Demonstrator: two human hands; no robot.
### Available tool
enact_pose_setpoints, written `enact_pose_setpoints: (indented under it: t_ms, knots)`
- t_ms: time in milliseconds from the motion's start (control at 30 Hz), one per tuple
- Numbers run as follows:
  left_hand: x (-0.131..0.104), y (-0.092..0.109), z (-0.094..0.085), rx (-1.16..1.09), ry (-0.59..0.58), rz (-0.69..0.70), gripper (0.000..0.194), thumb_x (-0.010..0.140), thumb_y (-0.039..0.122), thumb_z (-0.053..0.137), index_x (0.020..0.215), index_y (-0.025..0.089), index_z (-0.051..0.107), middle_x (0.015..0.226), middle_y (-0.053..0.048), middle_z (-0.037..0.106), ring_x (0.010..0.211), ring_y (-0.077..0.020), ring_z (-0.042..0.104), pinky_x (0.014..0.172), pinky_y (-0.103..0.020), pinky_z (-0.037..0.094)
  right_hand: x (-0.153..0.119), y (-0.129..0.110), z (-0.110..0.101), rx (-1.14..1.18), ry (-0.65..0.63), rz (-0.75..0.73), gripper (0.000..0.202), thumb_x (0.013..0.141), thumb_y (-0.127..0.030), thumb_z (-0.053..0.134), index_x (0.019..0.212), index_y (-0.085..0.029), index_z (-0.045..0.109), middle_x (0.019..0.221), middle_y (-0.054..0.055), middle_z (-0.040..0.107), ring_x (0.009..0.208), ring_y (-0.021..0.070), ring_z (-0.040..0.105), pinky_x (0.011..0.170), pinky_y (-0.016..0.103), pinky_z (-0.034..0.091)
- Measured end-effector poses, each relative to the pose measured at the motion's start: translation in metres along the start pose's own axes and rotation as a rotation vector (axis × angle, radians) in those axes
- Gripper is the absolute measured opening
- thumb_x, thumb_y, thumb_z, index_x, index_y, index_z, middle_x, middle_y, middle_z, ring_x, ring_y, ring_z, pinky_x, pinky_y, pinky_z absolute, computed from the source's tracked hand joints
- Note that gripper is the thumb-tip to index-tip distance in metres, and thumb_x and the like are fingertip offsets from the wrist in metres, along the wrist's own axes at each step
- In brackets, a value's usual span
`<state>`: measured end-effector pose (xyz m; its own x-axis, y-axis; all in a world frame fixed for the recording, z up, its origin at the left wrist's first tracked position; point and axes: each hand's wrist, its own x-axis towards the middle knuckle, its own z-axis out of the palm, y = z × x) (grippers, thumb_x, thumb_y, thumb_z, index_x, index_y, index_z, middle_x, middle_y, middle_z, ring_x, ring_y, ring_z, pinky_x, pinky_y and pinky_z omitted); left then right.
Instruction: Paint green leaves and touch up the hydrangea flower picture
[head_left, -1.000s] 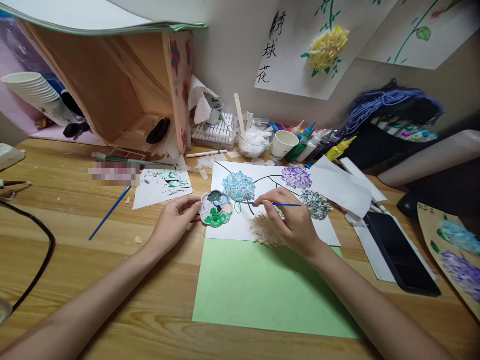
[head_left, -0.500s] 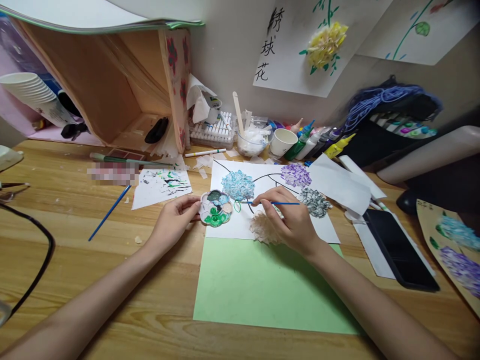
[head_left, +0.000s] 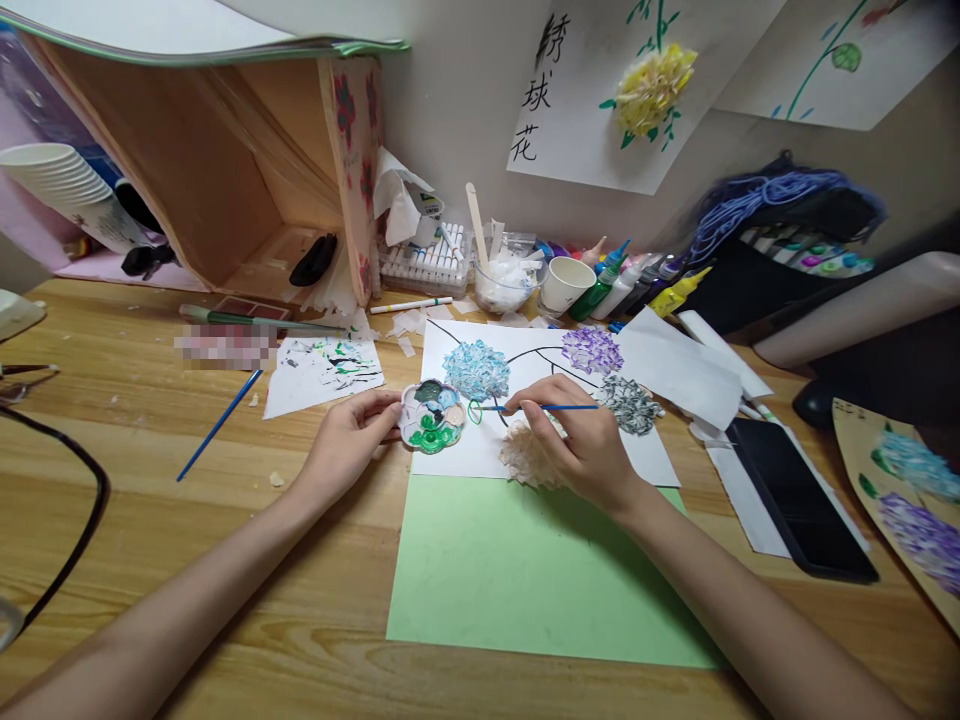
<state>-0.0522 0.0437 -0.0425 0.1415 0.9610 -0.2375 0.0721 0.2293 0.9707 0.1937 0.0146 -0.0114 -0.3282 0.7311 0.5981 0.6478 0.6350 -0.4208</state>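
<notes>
Head view: nearest us, the green sheet (head_left: 540, 570) lies at six o'clock of the white painting sheet (head_left: 476, 460). Our right hand (head_left: 585, 445), curled nearly closed, pinches the blue paintbrush (head_left: 574, 407) above the painting, tip near the green leaf outline (head_left: 469, 410); it should handle light and stiff, best gripped low on its handle. At nine o'clock, our left hand (head_left: 349, 430) has thumb and fingers closed on the rim of the flower-shaped palette (head_left: 433, 436), likely light, slippery where wet. The blue textured blossom (head_left: 476, 368) seems fragile. Beyond, at twelve o'clock, stands the paper cup (head_left: 564, 290).
</notes>
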Motion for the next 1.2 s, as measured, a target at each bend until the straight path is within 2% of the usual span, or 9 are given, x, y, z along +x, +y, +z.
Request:
enact_pose_setpoints:
  t_ms: [267, 567, 1200]
  knots:
    - [-0.0006, 0.0005, 0.0011, 0.018, 0.014, -0.010, 0.039, 0.068, 0.049, 0.073, 0.090, 0.017, 0.072, 0.096, -0.007, 0.075, 0.082, -0.0205, 0.069, 0.077, -0.032, 0.058, 0.0001, -0.0015, -0.0012, 0.043, 0.005, 0.014, 0.020, 0.093, -0.017, 0.046, 0.086, -0.021, 0.064, 0.075, 0.004, 0.070, 0.073, 0.0179, 0.062, 0.065, 0.032, 0.050]
    - [0.0004, -0.0015, 0.0005, -0.015, 0.008, -0.016, 0.035, 0.068, 0.046, 0.074, 0.088, 0.018, 0.072, 0.096, -0.004, 0.075, 0.082, -0.0180, 0.069, 0.077, -0.028, 0.057, 0.0006, -0.0024, -0.0019, 0.011, 0.029, -0.018, 0.019, 0.092, -0.014, 0.046, 0.085, -0.020, 0.063, 0.073, 0.004, 0.070, 0.071, 0.0170, 0.062, 0.064, 0.031, 0.050]
    - [0.0016, -0.0039, -0.0012, -0.012, -0.001, -0.004, 0.033, 0.070, 0.045, 0.073, 0.090, 0.020, 0.073, 0.097, -0.004, 0.075, 0.083, -0.0179, 0.070, 0.079, -0.029, 0.058, 0.0012, -0.0010, -0.0033, -0.030, 0.058, -0.077, 0.021, 0.091, -0.010, 0.047, 0.079, -0.019, 0.061, 0.069, 0.003, 0.067, 0.066, 0.0152, 0.061, 0.062, 0.028, 0.048]
